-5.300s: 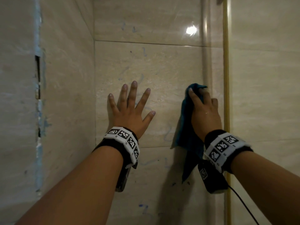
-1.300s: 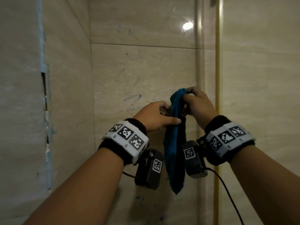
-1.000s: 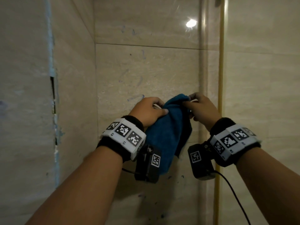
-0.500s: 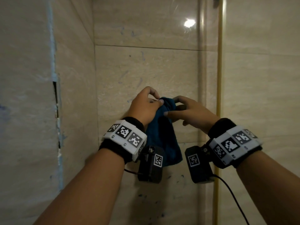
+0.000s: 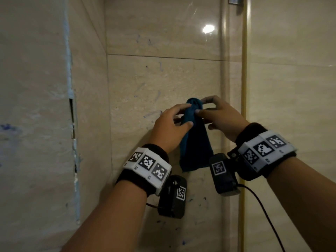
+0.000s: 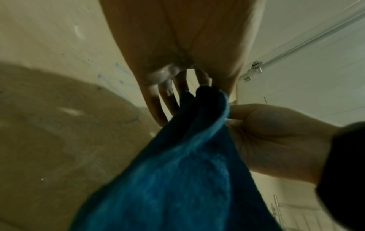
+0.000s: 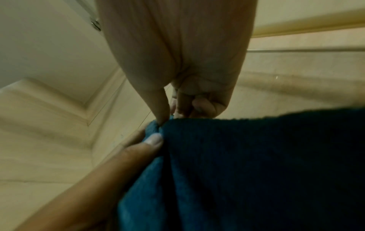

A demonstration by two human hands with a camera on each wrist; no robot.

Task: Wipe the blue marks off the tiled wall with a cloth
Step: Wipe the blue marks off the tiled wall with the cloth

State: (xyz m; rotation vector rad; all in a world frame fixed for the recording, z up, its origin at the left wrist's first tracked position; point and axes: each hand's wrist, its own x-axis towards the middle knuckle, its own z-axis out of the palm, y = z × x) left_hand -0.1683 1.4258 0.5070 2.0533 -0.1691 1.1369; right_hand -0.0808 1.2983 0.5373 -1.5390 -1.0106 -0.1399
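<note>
A blue cloth [image 5: 194, 142] hangs folded in front of the beige tiled wall [image 5: 163, 79], held off it at its top by both hands. My left hand [image 5: 174, 122] pinches the cloth's left side, thumb across the front. My right hand [image 5: 216, 113] pinches the top right, index finger curled over the fold. In the left wrist view the cloth [image 6: 177, 171] drapes below my fingers [image 6: 168, 100]. In the right wrist view the cloth [image 7: 247, 171] fills the lower right. Faint blue marks [image 5: 152, 113] streak the wall left of the hands, and more marks [image 5: 198, 199] dot the tile below.
A side wall [image 5: 36, 124] with a cracked, blue-smeared vertical joint [image 5: 72, 124] stands close on the left. A gold trim strip [image 5: 243, 88] and glossy panel bound the wall on the right. Wrist cameras and a cable [image 5: 263, 211] hang under my wrists.
Earlier my right hand wiped the wall with the cloth while the left lay flat on the tile. Both hands have since gathered the cloth in the air, folding it shorter and narrower.
</note>
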